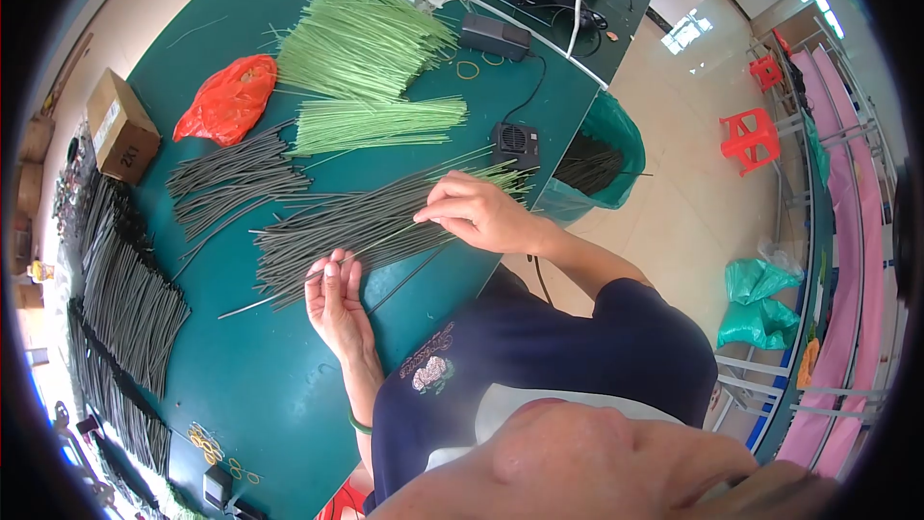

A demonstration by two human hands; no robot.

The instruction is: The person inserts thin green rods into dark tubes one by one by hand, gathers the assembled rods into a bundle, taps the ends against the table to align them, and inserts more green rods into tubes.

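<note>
My right hand (481,212) is above the right part of a spread of dark grey sticks (337,221), thumb and fingertips pinched on a thin green stick (390,236). That stick slants down left toward my left hand (337,303), whose fingers are curled together at the lower edge of the spread, closed around its other end. Light green tips show at the right end of the dark sticks. Behind them lie a small bundle of green sticks (380,123) and a larger green pile (361,39). A shorter dark bundle (231,178) rests to the left.
A red plastic bag (228,99), a cardboard box (122,125) and dark stick piles (130,299) stand at the left. A small black fan (516,144) and a black box (495,36) are behind my right hand. A green-lined bin (616,159) stands beside the table (260,376).
</note>
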